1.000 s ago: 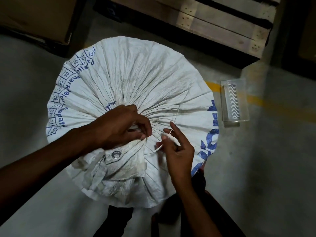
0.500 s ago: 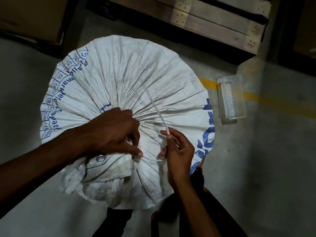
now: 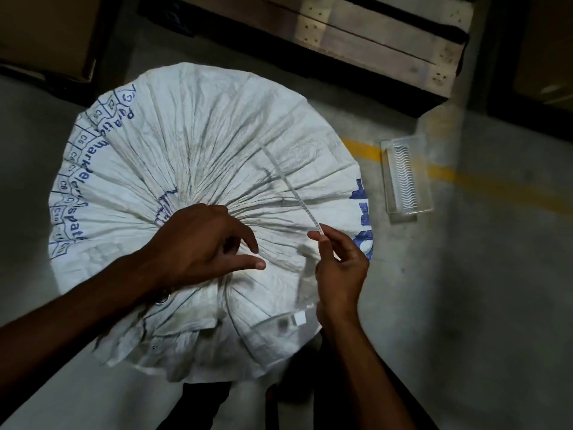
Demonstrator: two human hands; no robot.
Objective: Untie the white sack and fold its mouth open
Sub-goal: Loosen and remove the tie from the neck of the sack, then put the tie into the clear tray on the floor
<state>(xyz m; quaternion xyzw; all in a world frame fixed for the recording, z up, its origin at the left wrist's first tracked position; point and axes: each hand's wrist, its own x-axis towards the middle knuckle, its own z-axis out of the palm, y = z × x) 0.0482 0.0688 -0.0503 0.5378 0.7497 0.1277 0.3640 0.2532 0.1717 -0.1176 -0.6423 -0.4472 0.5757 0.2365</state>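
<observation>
A full white woven sack with blue print stands on the floor below me, its top gathered into radiating pleats. The bunched mouth flap with a metal eyelet lies toward me. My right hand pinches a thin white plastic tie strip that runs up and away across the sack; a loop of it with a small white tag hangs blurred beneath that hand. My left hand hovers over the gathered neck, fingers spread, holding nothing.
A clear plastic tray with a ribbed white insert lies on the concrete floor to the right, on a yellow floor line. A wooden pallet stands behind the sack, a cardboard box at the back left. My dark trouser legs are below.
My left hand has let go of the gathered neck and opened its fingers. My right hand has drawn the tie strip out to the right, and its loop now hangs free.
</observation>
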